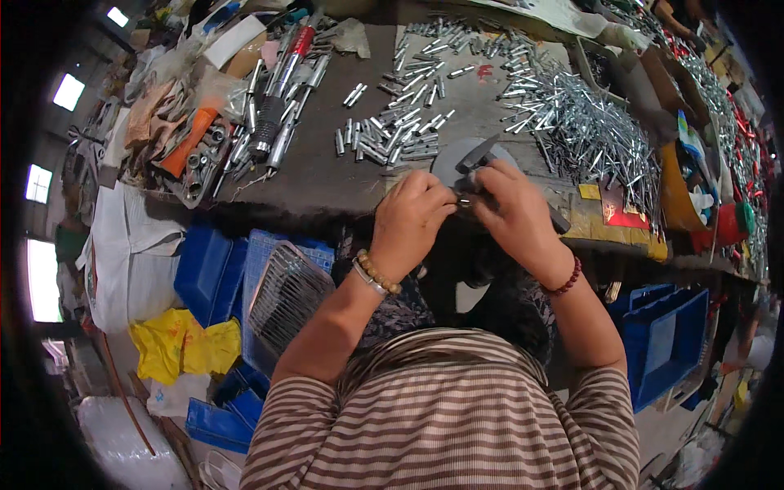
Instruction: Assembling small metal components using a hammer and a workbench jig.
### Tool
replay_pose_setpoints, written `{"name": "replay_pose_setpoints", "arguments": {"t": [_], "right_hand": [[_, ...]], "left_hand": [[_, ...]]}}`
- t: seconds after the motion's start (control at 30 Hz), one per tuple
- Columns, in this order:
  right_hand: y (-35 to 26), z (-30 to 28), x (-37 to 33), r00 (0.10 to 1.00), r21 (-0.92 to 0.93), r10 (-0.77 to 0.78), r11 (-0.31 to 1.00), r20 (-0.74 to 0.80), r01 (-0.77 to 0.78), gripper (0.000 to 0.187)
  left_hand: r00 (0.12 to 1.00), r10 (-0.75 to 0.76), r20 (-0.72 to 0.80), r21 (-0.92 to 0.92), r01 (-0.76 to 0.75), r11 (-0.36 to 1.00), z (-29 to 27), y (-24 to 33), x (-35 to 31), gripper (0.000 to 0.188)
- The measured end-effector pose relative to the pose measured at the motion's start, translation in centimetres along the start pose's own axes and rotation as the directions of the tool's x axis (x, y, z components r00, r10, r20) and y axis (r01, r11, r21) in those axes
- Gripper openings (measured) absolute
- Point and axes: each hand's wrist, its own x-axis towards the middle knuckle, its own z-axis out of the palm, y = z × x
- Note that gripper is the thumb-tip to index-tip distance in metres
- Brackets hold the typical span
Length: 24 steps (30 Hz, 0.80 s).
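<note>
Left hand [406, 219] grip pinching small metal pin [459, 199] at worktop [327, 175] near edge | right hand [514, 214] grip pressed round dark tool [478, 157] | best keep pin square, squeeze steadily | loose pins [392, 135] just behind

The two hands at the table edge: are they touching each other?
Touching. The head view shows the left hand and right hand meeting at the fingertips over a small dark part, no gap between.

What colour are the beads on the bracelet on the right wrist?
Dark red beads on the bracelet, seen best in the head view.
</note>
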Motion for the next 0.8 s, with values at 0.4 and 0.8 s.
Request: {"name": "replay_pose_setpoints", "arguments": {"t": [0.4, 0.8], "right_hand": [[0.5, -0.1, -0.3, 0.999, -0.046, -0.019, 0.999, 0.048, 0.021, 0.020], [-0.5, 0.6, -1.3, 0.988, -0.349, -0.155, 0.927, -0.011, 0.141, 0.020]], "left_hand": [[1.000, -0.031, 0.003, 0.004, 0.031, 1.000, 0.1, 0.2, 0.0, 0.009], [1.000, -0.022, 0.002, -0.012, 0.022, 1.000, 0.0, -0.2, -0.1, 0.009]]}}
